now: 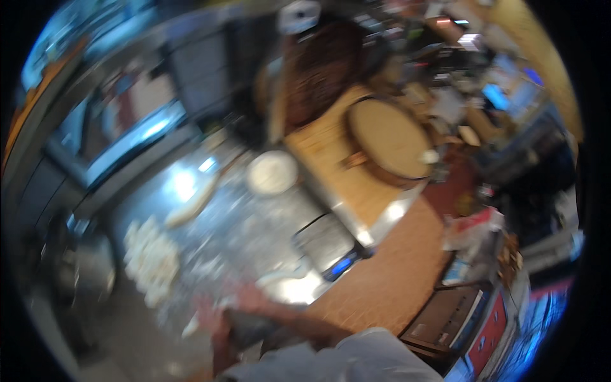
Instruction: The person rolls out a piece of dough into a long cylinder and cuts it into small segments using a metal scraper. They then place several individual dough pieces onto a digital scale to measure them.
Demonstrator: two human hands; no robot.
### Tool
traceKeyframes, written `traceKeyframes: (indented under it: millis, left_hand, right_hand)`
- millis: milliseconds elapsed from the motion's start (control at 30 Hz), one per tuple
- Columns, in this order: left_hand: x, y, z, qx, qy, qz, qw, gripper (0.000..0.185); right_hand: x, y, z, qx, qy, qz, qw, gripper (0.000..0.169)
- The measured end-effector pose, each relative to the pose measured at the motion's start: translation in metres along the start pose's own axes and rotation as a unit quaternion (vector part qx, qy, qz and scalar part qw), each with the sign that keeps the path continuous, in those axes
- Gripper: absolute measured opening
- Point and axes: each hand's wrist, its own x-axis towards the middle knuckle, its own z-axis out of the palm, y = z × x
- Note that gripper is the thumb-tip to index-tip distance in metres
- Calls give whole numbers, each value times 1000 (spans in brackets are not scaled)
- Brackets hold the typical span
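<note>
Both of my hands are blurred over the near part of a floured metal worktop (238,229). My left hand (210,313) is beside a small pale piece, perhaps dough (191,327); whether it touches it I cannot tell. My right hand (250,296) is just to the right, close to the left one; its fingers are too blurred to read. Several pale dough pieces (152,258) lie in a heap on the left. Beyond them are a rolling pin (193,205) and a round container of white powder (272,173). A digital scale (329,246) stands at the right edge.
A wooden board (329,138) bears a large round lidded container (391,138) at the back right. At the far left is a round metal vessel (88,267). A brown box (444,317) and a plastic bag (477,227) are at the right.
</note>
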Motion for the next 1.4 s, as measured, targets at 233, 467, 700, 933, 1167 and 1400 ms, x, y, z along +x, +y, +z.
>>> traceKeyframes:
  millis: [233,467,700,933,1167,1400]
  left_hand:
    - [35,103,-20,-19,-110,73,991,55]
    - [85,178,-1,-11,-167,178,970,51]
    - [93,196,6,12,-219,217,951,49]
    - [60,119,-3,119,-367,138,912,47]
    - [-39,24,-19,47,-65,50,996,58]
    - [-49,-54,-20,144,-30,-39,988,44]
  right_hand:
    - [-105,67,-26,-36,2,-7,999,54]
    - [-65,126,-56,-39,81,64,994,54]
    - [-84,124,-44,-7,90,67,994,53]
    - [-84,122,-8,52,95,34,994,53]
    - [-110,136,-28,-52,37,25,998,33]
    - [-72,115,-73,-77,47,59,994,40]
